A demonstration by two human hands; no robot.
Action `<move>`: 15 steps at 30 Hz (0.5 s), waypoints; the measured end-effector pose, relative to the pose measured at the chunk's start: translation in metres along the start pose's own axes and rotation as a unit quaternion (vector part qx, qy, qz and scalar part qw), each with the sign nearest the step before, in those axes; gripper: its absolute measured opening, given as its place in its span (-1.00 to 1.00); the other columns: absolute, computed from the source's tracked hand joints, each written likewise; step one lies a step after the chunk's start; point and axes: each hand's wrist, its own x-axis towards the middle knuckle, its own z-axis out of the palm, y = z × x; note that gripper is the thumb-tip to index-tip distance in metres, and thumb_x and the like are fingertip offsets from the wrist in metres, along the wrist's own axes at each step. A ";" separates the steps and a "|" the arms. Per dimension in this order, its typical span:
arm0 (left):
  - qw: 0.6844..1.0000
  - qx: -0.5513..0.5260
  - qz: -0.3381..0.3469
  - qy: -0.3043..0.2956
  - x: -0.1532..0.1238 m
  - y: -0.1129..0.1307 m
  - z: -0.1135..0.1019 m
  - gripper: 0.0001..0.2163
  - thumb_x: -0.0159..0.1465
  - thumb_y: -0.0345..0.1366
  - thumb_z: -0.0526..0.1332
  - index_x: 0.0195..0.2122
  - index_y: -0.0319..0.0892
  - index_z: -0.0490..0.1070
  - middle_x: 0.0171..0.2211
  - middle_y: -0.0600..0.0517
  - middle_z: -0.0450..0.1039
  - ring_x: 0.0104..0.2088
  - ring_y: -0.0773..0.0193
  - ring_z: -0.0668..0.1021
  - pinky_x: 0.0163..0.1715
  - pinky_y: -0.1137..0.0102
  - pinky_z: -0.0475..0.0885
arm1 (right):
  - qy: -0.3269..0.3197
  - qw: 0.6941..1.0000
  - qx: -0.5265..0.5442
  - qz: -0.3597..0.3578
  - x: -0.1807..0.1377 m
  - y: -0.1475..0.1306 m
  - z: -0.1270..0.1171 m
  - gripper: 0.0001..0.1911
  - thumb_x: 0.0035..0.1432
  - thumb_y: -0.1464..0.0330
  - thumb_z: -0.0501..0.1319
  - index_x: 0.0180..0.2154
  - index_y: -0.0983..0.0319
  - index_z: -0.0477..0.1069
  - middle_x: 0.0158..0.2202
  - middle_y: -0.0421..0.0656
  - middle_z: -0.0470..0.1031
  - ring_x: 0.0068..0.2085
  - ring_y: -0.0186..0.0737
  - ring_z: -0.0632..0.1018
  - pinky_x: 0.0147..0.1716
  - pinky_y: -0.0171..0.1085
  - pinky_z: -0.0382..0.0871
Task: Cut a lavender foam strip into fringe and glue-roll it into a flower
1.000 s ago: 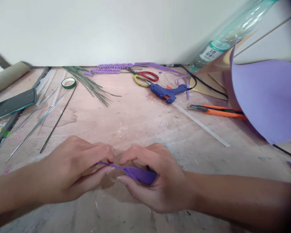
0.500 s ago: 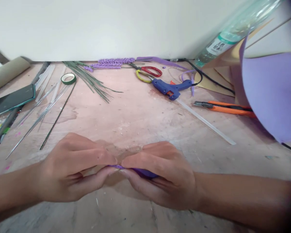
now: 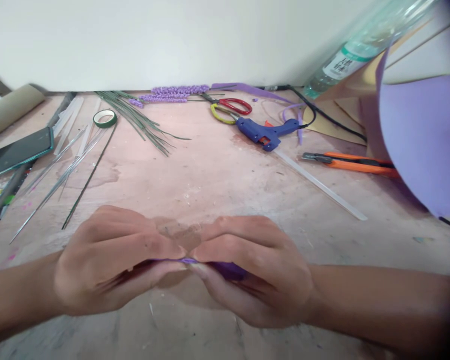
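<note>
Between my two hands runs a thin purple strip (image 3: 230, 270), pinched near its middle just above the table. My left hand (image 3: 112, 260) is closed on one part of it, thumb below and index finger above. My right hand (image 3: 257, 270) pinches it in the same way, its fingertips almost touching those of the left. A wider bit of the strip shows inside the right hand; most of the rest is hidden by fingers. What the strip is made of cannot be told for certain, though it looks like foam or paper.
A blue glue gun (image 3: 266, 134) with a glue stick, scissors (image 3: 236, 106) and an orange utility knife (image 3: 360, 164) lie beyond my right hand. Green tape (image 3: 105, 118), wires (image 3: 60, 175), green stems (image 3: 135, 120) and a phone (image 3: 18, 152) are at left. Purple sheet (image 3: 427, 145) curves up at right.
Both hands keep pinching the purple strip, their fingertips shifted slightly. More of the strip's edge shows along the left index finger. The view has tilted a little.
</note>
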 end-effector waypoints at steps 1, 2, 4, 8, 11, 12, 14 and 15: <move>1.000 0.000 0.001 0.002 -0.001 0.000 0.000 -0.89 0.47 -0.35 0.16 -0.21 -0.17 0.45 -0.53 0.06 0.59 -0.60 0.34 0.54 -0.56 0.44 0.47 | -0.001 1.000 0.008 0.005 0.000 0.000 0.000 -0.90 0.27 0.53 0.23 -0.23 0.22 0.41 -0.41 -0.21 0.53 -0.41 -0.37 0.51 -0.43 -0.36 0.44; 1.000 -0.003 0.001 0.004 -0.001 -0.001 0.000 -0.92 0.45 -0.36 0.18 -0.21 -0.18 0.44 -0.56 0.08 0.56 -0.61 0.34 0.52 -0.57 0.43 0.45 | -0.003 1.000 0.019 0.009 0.001 0.000 0.000 -0.91 0.26 0.52 0.24 -0.23 0.23 0.41 -0.40 -0.20 0.52 -0.41 -0.36 0.50 -0.44 -0.36 0.43; 1.000 -0.021 0.000 0.009 -0.002 -0.002 0.001 -0.96 0.39 -0.42 0.22 -0.24 -0.18 0.41 -0.61 0.11 0.49 -0.63 0.34 0.45 -0.60 0.41 0.39 | -0.006 0.999 0.043 0.020 0.001 0.000 0.001 -0.88 0.20 0.50 0.29 -0.20 0.26 0.42 -0.37 -0.16 0.52 -0.38 -0.33 0.51 -0.43 -0.34 0.43; 0.999 -0.053 0.010 0.007 -0.001 -0.004 0.004 -0.88 0.27 -0.54 0.21 -0.31 -0.17 0.36 -0.63 0.13 0.41 -0.63 0.36 0.35 -0.62 0.41 0.28 | -0.015 0.998 0.056 0.036 0.002 0.001 0.003 -0.81 0.17 0.47 0.33 -0.15 0.31 0.44 -0.31 -0.13 0.53 -0.32 -0.33 0.52 -0.40 -0.34 0.44; 0.999 -0.034 0.014 0.009 0.000 -0.004 0.006 -0.87 0.29 -0.53 0.21 -0.33 -0.16 0.35 -0.64 0.14 0.41 -0.63 0.35 0.38 -0.62 0.41 0.28 | -0.018 0.999 0.040 0.024 0.002 0.001 0.004 -0.87 0.23 0.51 0.31 -0.17 0.29 0.45 -0.28 -0.13 0.57 -0.31 -0.35 0.56 -0.34 -0.36 0.47; 1.000 -0.023 0.013 0.011 -0.001 -0.003 0.006 -0.87 0.30 -0.51 0.21 -0.34 -0.15 0.35 -0.63 0.14 0.42 -0.63 0.34 0.41 -0.61 0.40 0.30 | -0.019 0.999 0.035 0.020 0.002 0.001 0.005 -0.89 0.24 0.53 0.30 -0.18 0.28 0.45 -0.29 -0.14 0.58 -0.30 -0.35 0.57 -0.33 -0.36 0.48; 1.000 0.001 0.015 0.010 -0.001 -0.003 0.006 -0.88 0.31 -0.49 0.21 -0.33 -0.15 0.36 -0.62 0.13 0.45 -0.62 0.31 0.45 -0.60 0.39 0.35 | -0.018 0.999 0.024 0.019 0.002 0.000 0.005 -0.92 0.27 0.53 0.27 -0.22 0.26 0.44 -0.32 -0.16 0.58 -0.33 -0.35 0.56 -0.33 -0.36 0.48; 1.000 0.010 0.018 0.013 -0.002 -0.003 0.006 -0.89 0.32 -0.48 0.21 -0.32 -0.15 0.37 -0.62 0.13 0.45 -0.62 0.31 0.46 -0.60 0.39 0.35 | -0.015 1.000 0.016 0.021 0.002 0.000 0.005 -0.93 0.29 0.52 0.26 -0.23 0.25 0.43 -0.34 -0.17 0.58 -0.34 -0.36 0.55 -0.34 -0.36 0.48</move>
